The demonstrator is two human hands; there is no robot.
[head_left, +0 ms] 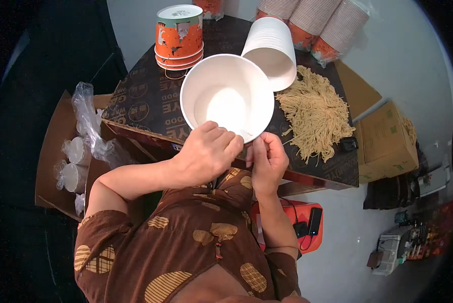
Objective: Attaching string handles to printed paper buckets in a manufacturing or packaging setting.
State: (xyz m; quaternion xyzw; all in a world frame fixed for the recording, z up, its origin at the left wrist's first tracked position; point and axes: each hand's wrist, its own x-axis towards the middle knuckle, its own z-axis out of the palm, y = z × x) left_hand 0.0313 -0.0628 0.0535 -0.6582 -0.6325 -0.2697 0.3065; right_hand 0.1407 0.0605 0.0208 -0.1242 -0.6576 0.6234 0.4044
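Observation:
A large white-lined paper bucket (228, 101) is tilted with its open mouth toward me at the table's near edge. My left hand (210, 153) is closed over its near rim, knuckles up, fingertips hidden. Just right of it, my right hand (268, 164) pinches at the outside of the rim; what lies between its fingers is too small to make out. A heap of tan strings (317, 113) lies to the right. Upside-down orange printed buckets (180, 38) stand stacked at the back left, a loop of string hanging from their rims. Behind the held bucket, nested white buckets (269, 48) lie on their side.
The dark printed table (151, 98) has a corner at the left. An open carton (55, 151) with wrapped white buckets stands left of me. More wrapped stacks (315, 25) lean at the back wall. A cardboard box (385, 144) and a red stool (315, 242) are at the right.

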